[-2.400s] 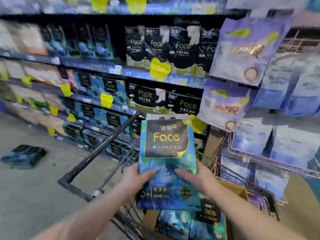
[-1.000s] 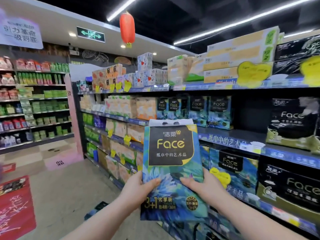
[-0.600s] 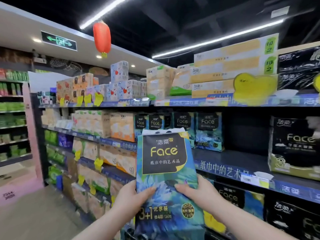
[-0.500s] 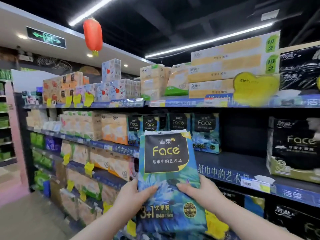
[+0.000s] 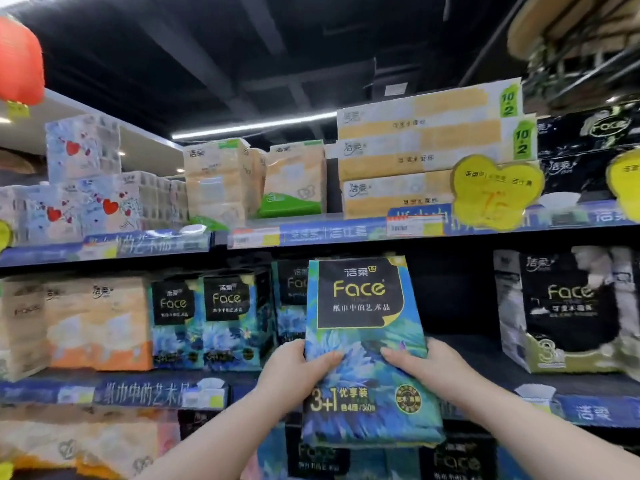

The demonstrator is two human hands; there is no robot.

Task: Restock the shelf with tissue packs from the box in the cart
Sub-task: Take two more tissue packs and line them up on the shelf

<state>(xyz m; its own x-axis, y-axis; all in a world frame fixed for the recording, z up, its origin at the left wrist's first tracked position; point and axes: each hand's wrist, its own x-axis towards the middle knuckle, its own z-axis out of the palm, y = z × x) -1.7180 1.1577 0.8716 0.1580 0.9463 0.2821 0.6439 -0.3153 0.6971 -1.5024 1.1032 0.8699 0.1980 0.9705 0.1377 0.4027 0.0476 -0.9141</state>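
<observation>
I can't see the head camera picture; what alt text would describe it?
Two bare hands, left hand and right hand, hold a blue floral Face tissue pack upright before a dark empty gap on the middle store shelf, beside matching blue packs.

The held tissue pack [image 5: 363, 341] hides most of a matching pack [image 5: 289, 299] behind it. The thumbs cover part of its flower print; the other fingers are behind it, unseen. Shelf-edge price labels [image 5: 414, 227] are too blurred to read. A red lantern [image 5: 19, 60] is cut off at the left edge.
</observation>
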